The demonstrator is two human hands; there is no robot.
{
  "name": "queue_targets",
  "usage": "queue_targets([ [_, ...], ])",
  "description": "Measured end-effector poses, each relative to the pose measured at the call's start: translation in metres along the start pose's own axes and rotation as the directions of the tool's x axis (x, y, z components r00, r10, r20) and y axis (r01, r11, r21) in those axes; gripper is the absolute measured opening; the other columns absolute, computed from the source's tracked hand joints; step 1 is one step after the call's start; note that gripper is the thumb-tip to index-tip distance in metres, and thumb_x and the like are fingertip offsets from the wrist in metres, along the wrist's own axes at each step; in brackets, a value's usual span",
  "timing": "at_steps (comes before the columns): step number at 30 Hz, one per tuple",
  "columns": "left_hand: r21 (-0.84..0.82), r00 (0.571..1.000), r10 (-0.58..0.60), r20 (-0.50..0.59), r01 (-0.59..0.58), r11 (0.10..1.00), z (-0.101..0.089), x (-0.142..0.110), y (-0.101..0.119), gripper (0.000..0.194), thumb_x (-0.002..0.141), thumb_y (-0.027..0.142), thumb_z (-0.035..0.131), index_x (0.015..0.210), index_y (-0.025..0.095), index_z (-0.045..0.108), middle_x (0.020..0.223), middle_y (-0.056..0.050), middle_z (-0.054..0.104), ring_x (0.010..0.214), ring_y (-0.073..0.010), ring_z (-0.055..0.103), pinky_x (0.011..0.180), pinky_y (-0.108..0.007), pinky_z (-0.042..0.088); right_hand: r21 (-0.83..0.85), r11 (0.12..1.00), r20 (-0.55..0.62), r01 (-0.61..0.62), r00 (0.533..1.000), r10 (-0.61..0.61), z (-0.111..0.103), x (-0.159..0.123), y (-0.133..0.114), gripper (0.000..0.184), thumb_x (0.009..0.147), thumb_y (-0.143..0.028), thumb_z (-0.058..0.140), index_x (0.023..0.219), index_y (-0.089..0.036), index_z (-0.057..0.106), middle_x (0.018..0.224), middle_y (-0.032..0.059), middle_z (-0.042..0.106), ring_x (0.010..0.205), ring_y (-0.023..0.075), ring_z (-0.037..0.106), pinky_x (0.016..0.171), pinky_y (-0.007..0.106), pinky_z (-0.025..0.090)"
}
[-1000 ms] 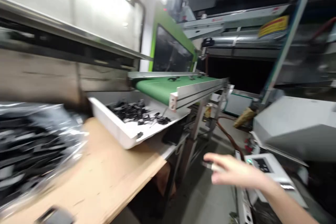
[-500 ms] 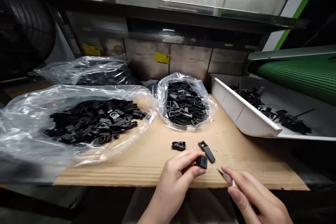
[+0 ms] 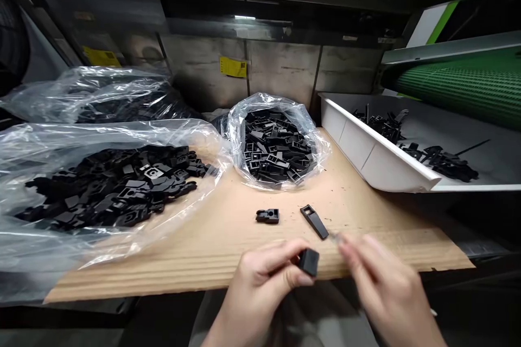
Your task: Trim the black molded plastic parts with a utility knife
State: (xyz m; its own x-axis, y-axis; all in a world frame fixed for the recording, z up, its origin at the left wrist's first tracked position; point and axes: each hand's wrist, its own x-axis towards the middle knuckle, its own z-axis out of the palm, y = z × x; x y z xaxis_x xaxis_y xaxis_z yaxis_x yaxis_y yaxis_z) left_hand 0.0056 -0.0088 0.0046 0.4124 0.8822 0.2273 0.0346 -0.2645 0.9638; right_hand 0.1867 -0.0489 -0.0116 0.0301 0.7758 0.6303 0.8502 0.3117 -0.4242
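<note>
My left hand [image 3: 271, 276] pinches a small black plastic part [image 3: 309, 262] between thumb and fingers, just over the front edge of the cardboard. To its right, my right hand [image 3: 378, 271] is closed on a craft knife [image 3: 334, 237]; motion smears both, and the handle is hidden in the fingers. The blade's tip is close to a long black plastic piece [image 3: 315, 222] with a square opening, lying on the cardboard. Left of that piece lies a short black clip-like part [image 3: 267, 216].
A clear bag [image 3: 220, 171] spills many black parts at left; a second open bag [image 3: 321, 149] of black parts stands behind. At right, a white tray [image 3: 362, 154] holds black scraps below a green belt [image 3: 459, 84]. Cardboard [image 3: 220, 244] covers the table.
My right hand has moved up and left with the craft knife, nearer the long piece. My left hand still holds its part, now turned slightly. The camera view has shifted.
</note>
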Motion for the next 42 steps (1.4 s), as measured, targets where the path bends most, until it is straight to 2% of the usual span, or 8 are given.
queue_targets([
  [3,-0.014,0.999,0.002,0.032,-0.002,1.000,-0.001,0.000,0.002,0.011,0.074,0.017,0.066,0.083,0.019,0.071,0.081,-0.001,0.071,0.077,-0.0169,0.063,0.070,-0.019,0.046,-0.025,0.997,-0.058,-0.070,0.996,0.069,-0.008,0.000,0.013,0.019,0.085,-0.027,0.049,0.093,-0.017,0.063,0.076,0.0041,0.066,0.064,0.0150,0.064,0.056,0.020,0.047],
  [9,0.039,0.998,0.051,0.023,-0.052,0.998,-0.002,0.002,-0.002,0.029,0.076,0.007,0.061,0.097,0.025,0.068,0.097,0.002,0.070,0.093,-0.0137,0.061,0.081,-0.014,0.042,0.314,0.925,0.136,-0.211,0.975,0.177,-0.008,-0.003,-0.015,0.018,0.087,-0.023,0.043,0.077,-0.024,0.058,0.058,-0.0057,0.059,0.045,0.0073,0.055,0.048,0.013,0.044],
  [19,0.107,0.986,0.164,0.000,-0.163,0.981,0.001,0.001,-0.005,0.028,0.079,0.007,0.059,0.098,0.026,0.067,0.093,0.003,0.070,0.089,-0.0140,0.062,0.079,-0.017,0.045,0.374,0.916,0.119,-0.149,0.987,0.112,0.005,0.006,-0.027,0.014,0.083,-0.020,0.050,0.076,-0.023,0.061,0.063,-0.0029,0.062,0.048,0.0084,0.055,0.049,0.015,0.044],
  [26,0.123,0.993,0.056,-0.105,-0.042,0.991,0.004,0.003,-0.007,0.025,0.079,0.012,0.058,0.098,0.023,0.069,0.092,-0.002,0.069,0.089,-0.0183,0.060,0.078,-0.023,0.047,0.440,0.895,0.265,-0.077,0.963,-0.047,0.004,-0.004,-0.035,0.037,0.087,-0.032,0.042,0.056,-0.022,0.060,0.047,-0.0022,0.050,0.040,0.0091,0.048,0.039,0.017,0.038],
  [30,0.195,0.995,0.098,0.005,-0.097,0.976,0.003,0.004,-0.001,0.017,0.078,0.021,0.061,0.090,0.023,0.071,0.083,-0.005,0.064,0.081,-0.0198,0.056,0.074,-0.027,0.046,0.524,0.779,0.198,-0.345,0.938,0.283,-0.002,-0.003,-0.033,0.015,0.080,-0.035,0.055,0.076,-0.023,0.064,0.054,-0.0038,0.058,0.043,0.0090,0.052,0.040,0.015,0.041],
  [33,0.100,0.992,0.022,0.124,-0.034,0.994,0.002,0.003,0.002,0.020,0.081,0.023,0.057,0.097,0.024,0.068,0.081,-0.004,0.064,0.074,-0.0173,0.059,0.069,-0.024,0.047,0.555,0.705,0.228,-0.441,0.896,0.381,-0.001,0.001,-0.033,0.015,0.076,-0.036,0.058,0.076,-0.021,0.061,0.061,-0.0024,0.060,0.051,0.0102,0.057,0.045,0.015,0.044],
  [36,-0.096,0.988,-0.049,0.145,0.064,0.993,0.002,0.000,0.002,0.021,0.082,0.032,0.056,0.100,0.022,0.063,0.090,-0.003,0.065,0.083,-0.0182,0.060,0.073,-0.023,0.046,0.558,0.740,0.199,-0.377,0.926,0.321,0.003,0.002,-0.034,0.014,0.080,-0.032,0.053,0.081,-0.022,0.064,0.060,-0.0021,0.057,0.049,0.0093,0.055,0.045,0.015,0.044],
  [42,-0.250,0.974,-0.192,-0.120,0.157,0.955,0.007,-0.002,-0.003,0.031,0.082,0.022,0.056,0.113,0.024,0.052,0.080,0.001,0.064,0.070,-0.0122,0.061,0.063,-0.019,0.047,0.388,0.907,0.002,-0.164,0.984,0.177,0.015,-0.005,-0.026,0.016,0.081,-0.020,0.054,0.091,-0.021,0.066,0.072,0.0018,0.067,0.056,0.0132,0.060,0.054,0.020,0.049],
])
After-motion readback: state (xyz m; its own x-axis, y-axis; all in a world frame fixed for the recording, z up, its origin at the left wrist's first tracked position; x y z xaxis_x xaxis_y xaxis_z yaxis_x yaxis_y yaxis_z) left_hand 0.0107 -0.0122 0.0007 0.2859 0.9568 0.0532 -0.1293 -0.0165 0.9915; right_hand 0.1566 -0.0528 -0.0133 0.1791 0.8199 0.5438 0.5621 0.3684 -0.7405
